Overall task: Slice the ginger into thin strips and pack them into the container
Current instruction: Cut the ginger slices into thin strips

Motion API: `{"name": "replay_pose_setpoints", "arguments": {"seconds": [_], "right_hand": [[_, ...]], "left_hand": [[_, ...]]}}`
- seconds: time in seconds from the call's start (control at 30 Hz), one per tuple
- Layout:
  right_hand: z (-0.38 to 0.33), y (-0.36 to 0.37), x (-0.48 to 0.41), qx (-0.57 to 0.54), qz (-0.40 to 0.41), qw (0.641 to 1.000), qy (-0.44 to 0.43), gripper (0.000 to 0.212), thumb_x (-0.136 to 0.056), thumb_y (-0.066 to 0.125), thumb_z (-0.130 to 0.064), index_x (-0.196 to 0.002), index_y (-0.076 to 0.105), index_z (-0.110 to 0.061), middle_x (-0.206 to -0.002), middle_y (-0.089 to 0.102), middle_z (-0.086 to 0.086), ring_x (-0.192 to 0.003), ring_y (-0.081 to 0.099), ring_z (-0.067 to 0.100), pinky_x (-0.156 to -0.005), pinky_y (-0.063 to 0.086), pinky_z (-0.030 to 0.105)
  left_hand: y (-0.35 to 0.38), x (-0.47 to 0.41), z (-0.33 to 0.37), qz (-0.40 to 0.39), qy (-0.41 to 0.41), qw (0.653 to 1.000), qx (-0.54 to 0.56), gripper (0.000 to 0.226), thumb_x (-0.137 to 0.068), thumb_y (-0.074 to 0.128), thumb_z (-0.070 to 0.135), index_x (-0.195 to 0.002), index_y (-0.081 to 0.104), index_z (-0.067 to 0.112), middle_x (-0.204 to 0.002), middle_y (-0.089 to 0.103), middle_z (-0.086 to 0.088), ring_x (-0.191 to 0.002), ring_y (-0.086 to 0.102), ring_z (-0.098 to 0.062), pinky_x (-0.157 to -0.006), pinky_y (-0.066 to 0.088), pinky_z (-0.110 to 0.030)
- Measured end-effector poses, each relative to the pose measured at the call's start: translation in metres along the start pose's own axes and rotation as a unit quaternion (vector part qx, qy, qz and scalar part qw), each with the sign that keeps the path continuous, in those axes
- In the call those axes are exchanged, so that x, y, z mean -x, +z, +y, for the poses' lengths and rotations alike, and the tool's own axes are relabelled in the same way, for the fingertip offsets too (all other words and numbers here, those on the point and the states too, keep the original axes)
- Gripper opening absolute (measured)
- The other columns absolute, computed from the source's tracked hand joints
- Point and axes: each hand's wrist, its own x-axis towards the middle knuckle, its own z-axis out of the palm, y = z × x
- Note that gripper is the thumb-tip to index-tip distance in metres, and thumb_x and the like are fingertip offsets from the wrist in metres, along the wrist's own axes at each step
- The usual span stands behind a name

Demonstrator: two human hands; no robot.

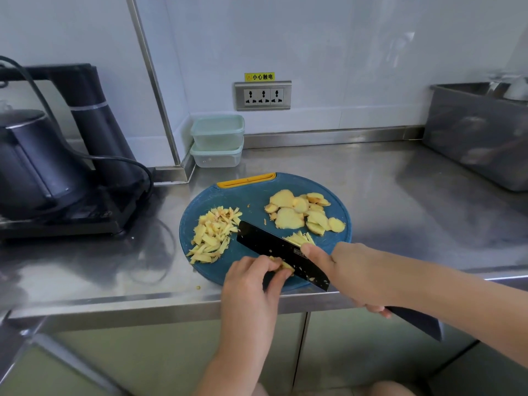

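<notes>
Currently, pale yellow ginger slices (281,265) at lower centre are being pinned by left hand (251,277) fingers and cut with the black cleaver (281,251) being gripped by the right hand (361,277); next, steady thin strokes are being called for.

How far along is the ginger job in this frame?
Roughly midway. Done: a pile of cut yellow ginger strips lies on the round blue cutting board. In hand: the left hand pins ginger while the right hand works the black cleaver. Left: the heap of round ginger slices, and packing; the stacked clear lidded containers hold no strips.
</notes>
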Motion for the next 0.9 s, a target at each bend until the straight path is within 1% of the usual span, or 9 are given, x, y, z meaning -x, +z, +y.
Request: {"name": "replay_pose_setpoints", "arguments": {"seconds": [0.07, 0.17, 0.3, 0.37, 0.47, 0.57, 0.67, 0.77, 0.9], "right_hand": [[0.006, 0.003, -0.003, -0.041, 0.01, 0.999, -0.004, 0.062, -0.094, 0.012, -0.064, -0.07, 0.041, -0.014, -0.063, 0.049, 0.004, -0.05, 0.044, 0.014, -0.051, 0.038, 0.025], [0.017, 0.003, 0.0, -0.123, -0.024, 0.992, 0.014, 0.058, -0.094, 0.021, -0.065, -0.07, 0.043, -0.018, -0.053, 0.047, 0.002, -0.039, 0.042, 0.011, -0.043, 0.036, 0.025], [0.03, -0.003, 0.006, -0.274, -0.123, 0.954, 0.026, 0.063, -0.097, 0.026, -0.062, -0.063, 0.046, -0.013, -0.037, 0.042, -0.004, -0.028, 0.038, 0.011, -0.033, 0.033, 0.018], [0.029, -0.003, 0.007, -0.26, -0.145, 0.954, 0.028, 0.068, -0.094, 0.02, -0.066, -0.057, 0.037, -0.012, -0.035, 0.038, -0.002, -0.026, 0.037, 0.011, -0.032, 0.035, 0.018], [0.035, -0.009, 0.006, -0.25, -0.058, 0.966, -0.013, 0.064, -0.093, 0.029, -0.066, -0.057, 0.045, -0.015, -0.038, 0.038, -0.003, -0.029, 0.034, 0.012, -0.034, 0.032, 0.02], [0.034, -0.015, 0.008, -0.289, -0.111, 0.951, -0.022, 0.068, -0.097, 0.021, -0.061, -0.057, 0.039, -0.01, -0.035, 0.036, -0.002, -0.025, 0.035, 0.01, -0.03, 0.032, 0.018], [0.026, -0.01, 0.005, -0.238, -0.125, 0.963, 0.003, 0.067, -0.092, 0.02, -0.066, -0.054, 0.032, -0.013, -0.039, 0.034, 0.001, -0.025, 0.034, 0.01, -0.03, 0.034, 0.017], [0.031, -0.006, 0.006, -0.271, -0.134, 0.953, -0.013, 0.066, -0.095, 0.022, -0.065, -0.058, 0.04, -0.013, -0.037, 0.037, -0.003, -0.026, 0.036, 0.01, -0.032, 0.033, 0.018], [0.038, -0.003, 0.01, -0.29, -0.073, 0.953, -0.036, 0.053, -0.094, 0.035, -0.063, -0.067, 0.052, -0.02, -0.039, 0.041, -0.006, -0.032, 0.034, 0.011, -0.035, 0.028, 0.021]], "left_hand": [[-0.001, 0.0, 0.001, -0.002, 0.004, 1.0, -0.001, 0.015, -0.07, 0.082, 0.016, -0.079, 0.07, 0.019, -0.077, 0.062, 0.011, -0.072, 0.058, -0.013, -0.06, 0.052, -0.032], [0.0, -0.001, -0.001, -0.006, 0.017, 1.0, -0.013, 0.015, -0.07, 0.081, 0.016, -0.081, 0.07, 0.019, -0.078, 0.063, 0.009, -0.072, 0.059, -0.014, -0.059, 0.053, -0.035], [-0.003, -0.001, -0.001, -0.015, 0.026, 0.999, -0.022, 0.015, -0.072, 0.08, 0.018, -0.083, 0.07, 0.018, -0.079, 0.062, 0.009, -0.074, 0.058, -0.013, -0.06, 0.052, -0.032], [-0.003, -0.001, 0.0, -0.017, 0.029, 0.999, -0.027, 0.014, -0.073, 0.079, 0.019, -0.083, 0.068, 0.019, -0.079, 0.061, 0.009, -0.074, 0.056, -0.012, -0.06, 0.05, -0.03], [-0.003, 0.0, 0.001, -0.012, 0.031, 0.999, -0.031, 0.014, -0.073, 0.079, 0.019, -0.083, 0.068, 0.018, -0.079, 0.06, 0.009, -0.074, 0.056, -0.013, -0.06, 0.051, -0.03], [-0.002, 0.0, 0.001, -0.006, 0.03, 0.999, -0.035, 0.014, -0.074, 0.078, 0.019, -0.083, 0.068, 0.017, -0.078, 0.06, 0.009, -0.073, 0.056, -0.013, -0.06, 0.051, -0.031], [0.0, 0.002, 0.0, -0.001, 0.034, 0.999, -0.04, 0.015, -0.074, 0.078, 0.018, -0.085, 0.069, 0.017, -0.08, 0.062, 0.009, -0.074, 0.056, -0.013, -0.061, 0.051, -0.031], [0.001, 0.005, 0.001, 0.006, 0.042, 0.998, -0.052, 0.016, -0.073, 0.079, 0.016, -0.087, 0.07, 0.017, -0.082, 0.063, 0.009, -0.075, 0.054, -0.012, -0.062, 0.051, -0.032], [0.002, 0.006, 0.003, 0.012, 0.046, 0.997, -0.066, 0.016, -0.073, 0.078, 0.017, -0.086, 0.069, 0.017, -0.081, 0.063, 0.008, -0.073, 0.053, -0.013, -0.06, 0.052, -0.034]]}}
